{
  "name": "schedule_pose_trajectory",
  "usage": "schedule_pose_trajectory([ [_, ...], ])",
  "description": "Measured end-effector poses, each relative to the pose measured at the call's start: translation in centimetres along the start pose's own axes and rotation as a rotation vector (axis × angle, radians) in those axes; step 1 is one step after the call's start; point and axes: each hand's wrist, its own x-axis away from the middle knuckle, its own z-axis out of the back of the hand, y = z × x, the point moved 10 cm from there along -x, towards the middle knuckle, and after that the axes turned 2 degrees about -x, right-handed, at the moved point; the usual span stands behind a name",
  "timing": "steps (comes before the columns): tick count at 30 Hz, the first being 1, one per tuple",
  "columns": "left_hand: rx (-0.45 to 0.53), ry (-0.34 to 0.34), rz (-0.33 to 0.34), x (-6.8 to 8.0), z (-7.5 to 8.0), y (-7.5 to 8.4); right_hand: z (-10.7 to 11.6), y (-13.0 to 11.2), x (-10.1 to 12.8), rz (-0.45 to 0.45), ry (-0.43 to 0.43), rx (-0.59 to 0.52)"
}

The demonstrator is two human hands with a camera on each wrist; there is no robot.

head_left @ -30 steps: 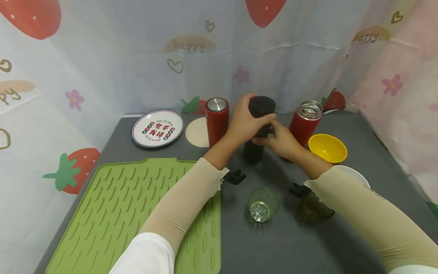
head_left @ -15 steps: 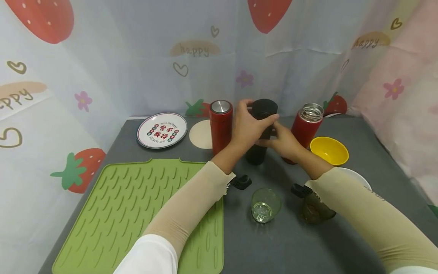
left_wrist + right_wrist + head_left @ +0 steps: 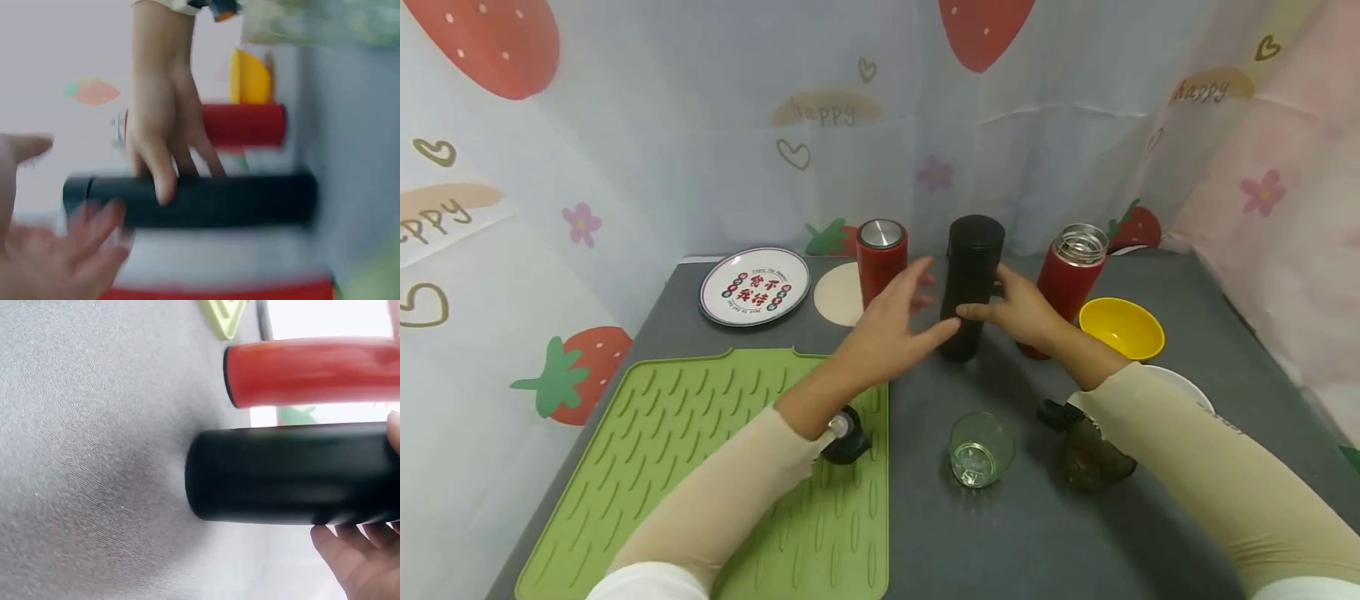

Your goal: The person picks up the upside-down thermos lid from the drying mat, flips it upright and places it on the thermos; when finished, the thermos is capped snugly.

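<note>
Three flasks stand at the back of the bench (image 3: 1075, 533): one black flask (image 3: 970, 283) between two red flasks (image 3: 881, 260); also two glass cups (image 3: 979, 448). Right hand (image 3: 1021, 310) grips the black flask's middle. Left hand (image 3: 891, 325) hovers just beside it, fingers spread, holding nothing.

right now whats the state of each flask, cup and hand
black flask: upright, lid on, held by right hand
left hand: open, off the flask
left red flask: upright, capped
right red flask: upright, no lid
clear glass: upright
yellow bowl: upright
</note>
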Motion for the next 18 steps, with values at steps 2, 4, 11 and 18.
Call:
schedule_pose_trajectory([
  [2,-0.058,-0.115,-0.039,3.1,0.6,-1.6,-0.1,0.1,-0.2,-0.03,-0.012,0.015],
  [4,-0.109,-0.226,-0.033,6.1,0.9,-3.9,0.2,0.3,-0.1,-0.059,-0.017,0.031],
  [11,-0.213,-0.41,0.089,13.6,-0.4,-10.6,0.9,0.3,0.2,-0.076,-0.034,0.067],
  [18,-0.131,-0.335,0.092,14.0,-0.8,-11.7,0.6,0.1,-0.4,-0.075,-0.01,0.034],
])
